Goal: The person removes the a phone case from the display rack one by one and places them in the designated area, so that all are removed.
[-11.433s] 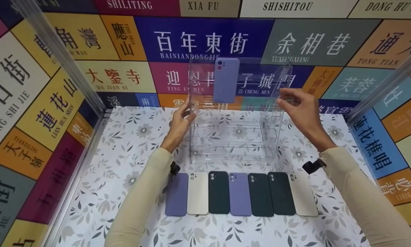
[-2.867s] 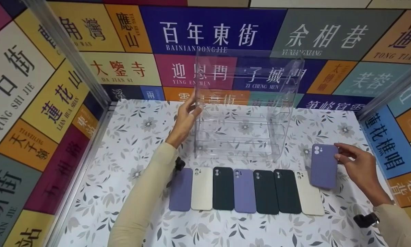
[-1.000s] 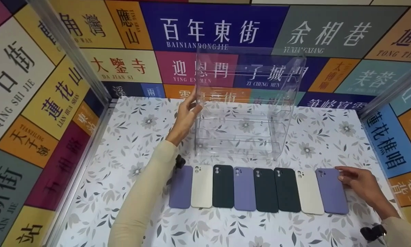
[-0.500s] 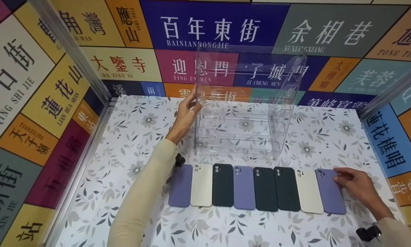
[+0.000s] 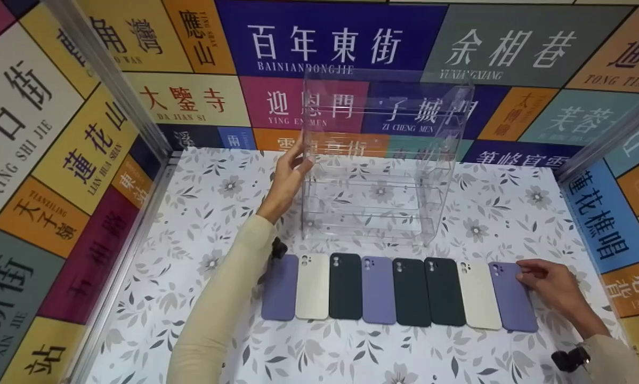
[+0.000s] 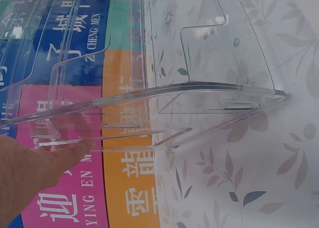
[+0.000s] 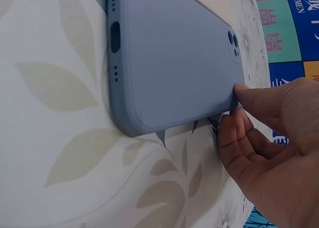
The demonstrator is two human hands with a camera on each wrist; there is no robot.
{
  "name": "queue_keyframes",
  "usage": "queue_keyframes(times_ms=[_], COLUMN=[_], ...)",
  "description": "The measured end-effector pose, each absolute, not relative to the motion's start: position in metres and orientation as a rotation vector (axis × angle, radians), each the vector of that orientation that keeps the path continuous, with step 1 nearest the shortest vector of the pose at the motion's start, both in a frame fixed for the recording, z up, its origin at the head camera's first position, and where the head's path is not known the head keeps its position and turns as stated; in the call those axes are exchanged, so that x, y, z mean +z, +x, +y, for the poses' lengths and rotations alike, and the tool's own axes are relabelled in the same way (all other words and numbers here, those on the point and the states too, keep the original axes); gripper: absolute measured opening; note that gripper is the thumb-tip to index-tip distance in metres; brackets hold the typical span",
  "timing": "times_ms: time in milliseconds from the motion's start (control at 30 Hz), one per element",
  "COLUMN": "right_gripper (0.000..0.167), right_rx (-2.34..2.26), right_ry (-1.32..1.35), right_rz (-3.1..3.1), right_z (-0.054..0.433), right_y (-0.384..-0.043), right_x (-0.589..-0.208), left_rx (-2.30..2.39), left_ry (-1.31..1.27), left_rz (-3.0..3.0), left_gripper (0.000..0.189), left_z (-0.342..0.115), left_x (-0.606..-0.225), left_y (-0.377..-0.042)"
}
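Observation:
A clear tiered plastic display rack point(image 5: 370, 213) stands at the back of the table. My left hand point(image 5: 286, 178) holds its left side, thumb in front; close up in the left wrist view, the thumb lies along the rack's clear edge point(image 6: 184, 87). At the right end of a row on the table lies a purple phone case point(image 5: 512, 301), back up. My right hand point(image 5: 556, 288) pinches its upper right corner, with the thumb on the edge near the camera holes and the other fingers curled beside it in the right wrist view.
Left of that case, several more cases lie side by side: a cream one point(image 5: 480, 298), dark green ones point(image 5: 445, 293) and purple ones point(image 5: 379, 290). A floral cloth point(image 5: 212, 213) covers the table. Walls with printed lettering point(image 5: 324, 45) enclose the back and both sides.
Earlier a purple case stood high in the rack; my right hand has taken it out and laid it at the row's right end. My left hand stays on the rack. Little moves lately.

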State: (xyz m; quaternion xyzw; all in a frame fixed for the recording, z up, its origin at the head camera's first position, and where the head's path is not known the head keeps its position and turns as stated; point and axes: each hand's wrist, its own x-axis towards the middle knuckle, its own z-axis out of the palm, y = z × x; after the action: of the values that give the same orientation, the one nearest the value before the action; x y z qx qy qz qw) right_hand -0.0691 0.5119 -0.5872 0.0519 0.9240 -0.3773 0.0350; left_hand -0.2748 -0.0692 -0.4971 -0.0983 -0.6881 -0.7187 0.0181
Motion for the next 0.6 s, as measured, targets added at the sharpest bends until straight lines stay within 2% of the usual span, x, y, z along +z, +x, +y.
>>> queue_keyframes(times_ms=[267, 600], right_gripper=[0.038, 0.036], right_rx=[-1.027, -1.159], right_ry=[0.243, 0.228], right_rz=[2.966, 3.108], right_z=[0.504, 0.480], right_y=[-0.070, -0.073], right_x=[-0.584, -0.573], left_rx=[-2.222, -2.160], left_ry=[-0.284, -0.196], left_rz=[-2.145, -2.294], left_gripper=[0.073, 0.072], left_z=[-0.066, -0.088], left_x=[-0.497, -0.503], left_y=[-0.274, -0.265])
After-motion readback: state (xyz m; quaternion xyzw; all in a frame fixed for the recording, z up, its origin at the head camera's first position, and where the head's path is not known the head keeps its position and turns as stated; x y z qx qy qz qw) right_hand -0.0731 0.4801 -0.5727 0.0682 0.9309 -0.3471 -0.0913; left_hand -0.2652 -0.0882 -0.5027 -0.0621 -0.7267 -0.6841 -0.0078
